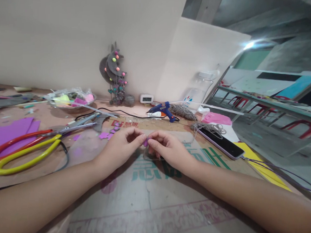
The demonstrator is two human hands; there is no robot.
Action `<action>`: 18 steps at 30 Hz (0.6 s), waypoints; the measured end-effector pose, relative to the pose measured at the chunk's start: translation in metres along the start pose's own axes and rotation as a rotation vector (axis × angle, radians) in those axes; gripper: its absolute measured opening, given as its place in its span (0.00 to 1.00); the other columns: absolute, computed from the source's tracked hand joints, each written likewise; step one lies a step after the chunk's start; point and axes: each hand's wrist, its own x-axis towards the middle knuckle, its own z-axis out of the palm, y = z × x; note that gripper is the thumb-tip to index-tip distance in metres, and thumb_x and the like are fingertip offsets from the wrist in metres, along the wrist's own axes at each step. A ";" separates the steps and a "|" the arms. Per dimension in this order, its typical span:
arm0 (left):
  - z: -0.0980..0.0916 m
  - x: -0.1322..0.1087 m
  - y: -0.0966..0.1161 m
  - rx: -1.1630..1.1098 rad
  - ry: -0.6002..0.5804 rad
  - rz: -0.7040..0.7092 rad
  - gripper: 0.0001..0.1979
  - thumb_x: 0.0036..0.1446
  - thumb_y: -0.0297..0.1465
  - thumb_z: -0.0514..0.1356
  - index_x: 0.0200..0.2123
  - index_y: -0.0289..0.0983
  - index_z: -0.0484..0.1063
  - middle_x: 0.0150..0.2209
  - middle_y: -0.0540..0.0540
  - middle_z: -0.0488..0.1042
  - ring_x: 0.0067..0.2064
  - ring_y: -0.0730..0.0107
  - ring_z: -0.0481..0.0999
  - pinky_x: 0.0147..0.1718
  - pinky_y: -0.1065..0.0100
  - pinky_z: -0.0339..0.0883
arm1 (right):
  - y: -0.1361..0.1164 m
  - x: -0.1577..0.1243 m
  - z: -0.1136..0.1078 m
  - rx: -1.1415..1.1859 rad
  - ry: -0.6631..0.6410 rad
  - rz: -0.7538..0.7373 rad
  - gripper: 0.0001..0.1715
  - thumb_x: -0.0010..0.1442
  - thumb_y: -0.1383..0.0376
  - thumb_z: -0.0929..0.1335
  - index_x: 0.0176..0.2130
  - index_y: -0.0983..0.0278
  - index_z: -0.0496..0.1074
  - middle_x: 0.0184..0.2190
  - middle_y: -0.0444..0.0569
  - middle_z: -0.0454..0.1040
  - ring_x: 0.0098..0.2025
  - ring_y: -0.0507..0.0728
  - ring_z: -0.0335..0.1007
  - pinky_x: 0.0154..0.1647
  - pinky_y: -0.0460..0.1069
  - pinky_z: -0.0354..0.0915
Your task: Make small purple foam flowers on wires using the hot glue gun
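Observation:
My left hand (124,142) and my right hand (169,147) meet over the printed cardboard, fingers pinched together. A small purple cut-out piece (145,142) shows between their fingertips, partly hidden. A thin grey cord (147,158) loops just under the fingers. Beyond my left hand lie several small purple and grey cut-outs (109,133). Scissors (45,136) with one red and one yellow handle rest to the left, by purple sheets (18,134).
A blue glue gun (161,111) lies behind my hands with its black cable. To the right are a phone (220,141) under tangled grey cord (208,128) and a plastic jar (199,90). A felt moon ornament (114,75), a digital clock (146,98) and a bowl (71,105) stand along the back.

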 end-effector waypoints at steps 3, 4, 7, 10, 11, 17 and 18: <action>0.001 0.000 -0.004 -0.046 -0.023 0.024 0.11 0.56 0.37 0.56 0.30 0.36 0.73 0.28 0.49 0.75 0.32 0.70 0.73 0.32 0.71 0.65 | 0.000 0.000 0.001 -0.014 0.006 0.007 0.07 0.57 0.62 0.65 0.33 0.65 0.67 0.22 0.41 0.68 0.22 0.47 0.62 0.23 0.43 0.59; 0.001 0.000 -0.005 -0.054 -0.025 0.029 0.12 0.57 0.37 0.55 0.31 0.36 0.73 0.29 0.49 0.75 0.33 0.69 0.73 0.33 0.71 0.65 | 0.000 0.000 0.001 -0.018 0.010 0.008 0.07 0.57 0.62 0.65 0.33 0.65 0.67 0.21 0.41 0.68 0.22 0.47 0.62 0.23 0.43 0.59; 0.002 0.000 -0.008 -0.095 -0.035 0.017 0.14 0.59 0.38 0.52 0.32 0.36 0.73 0.31 0.47 0.74 0.36 0.67 0.73 0.36 0.68 0.66 | -0.001 0.000 0.001 -0.006 0.023 0.008 0.07 0.57 0.62 0.65 0.33 0.65 0.66 0.21 0.41 0.69 0.21 0.47 0.61 0.22 0.43 0.59; 0.003 0.000 -0.009 -0.224 -0.006 -0.043 0.17 0.60 0.40 0.50 0.35 0.35 0.72 0.31 0.46 0.72 0.35 0.67 0.73 0.35 0.67 0.67 | -0.002 0.000 0.001 0.023 0.048 0.026 0.07 0.56 0.62 0.65 0.32 0.64 0.64 0.20 0.40 0.69 0.19 0.47 0.60 0.20 0.43 0.57; 0.004 0.001 -0.009 -0.261 0.021 -0.069 0.17 0.60 0.41 0.50 0.34 0.34 0.71 0.31 0.46 0.72 0.34 0.68 0.73 0.34 0.68 0.67 | -0.003 0.000 0.001 0.033 0.057 0.038 0.07 0.56 0.62 0.65 0.32 0.64 0.64 0.19 0.40 0.69 0.19 0.47 0.60 0.20 0.42 0.57; 0.003 0.006 -0.014 -0.211 0.157 -0.125 0.12 0.55 0.39 0.56 0.29 0.35 0.68 0.27 0.50 0.70 0.30 0.72 0.71 0.30 0.72 0.65 | -0.006 0.000 0.000 0.122 0.060 0.044 0.07 0.56 0.62 0.65 0.31 0.64 0.64 0.18 0.39 0.69 0.17 0.46 0.58 0.19 0.42 0.56; 0.002 0.006 -0.014 -0.183 0.157 -0.129 0.11 0.54 0.38 0.57 0.29 0.35 0.69 0.27 0.50 0.71 0.30 0.71 0.71 0.30 0.71 0.65 | -0.006 0.001 0.000 0.130 0.060 0.043 0.07 0.56 0.62 0.65 0.31 0.64 0.64 0.18 0.39 0.69 0.17 0.46 0.58 0.19 0.42 0.56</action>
